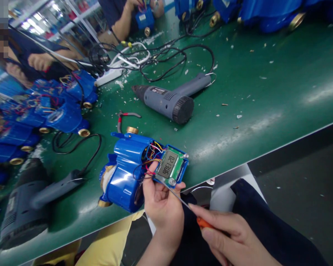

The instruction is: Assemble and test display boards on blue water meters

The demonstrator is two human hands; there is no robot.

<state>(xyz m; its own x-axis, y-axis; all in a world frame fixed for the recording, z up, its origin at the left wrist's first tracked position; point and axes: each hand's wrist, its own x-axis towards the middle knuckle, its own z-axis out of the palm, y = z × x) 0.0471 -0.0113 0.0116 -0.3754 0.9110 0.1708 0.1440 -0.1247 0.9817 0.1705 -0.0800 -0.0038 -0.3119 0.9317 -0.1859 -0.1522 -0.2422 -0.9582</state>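
My left hand (165, 199) is closed around the lower edge of a green circuit board with a display (168, 164), seated in a blue cover. Coloured wires (154, 150) run from it to a blue water meter (127, 173) lying on its side at the bench edge, brass fittings at its ends. My right hand (227, 231) grips a screwdriver (203, 222) by its orange handle. The long thin shaft reaches the board's lower left corner; whether its tip touches a part I cannot tell.
Beyond the meter lie red-handled cutters (126, 117) and a grey heat gun (166, 99). A second heat gun (27, 203) lies at left, near several blue meters (65, 116). Cables and a white power strip (109, 76) stretch behind. Co-workers' hands (40, 61) are across the green bench (252, 99).
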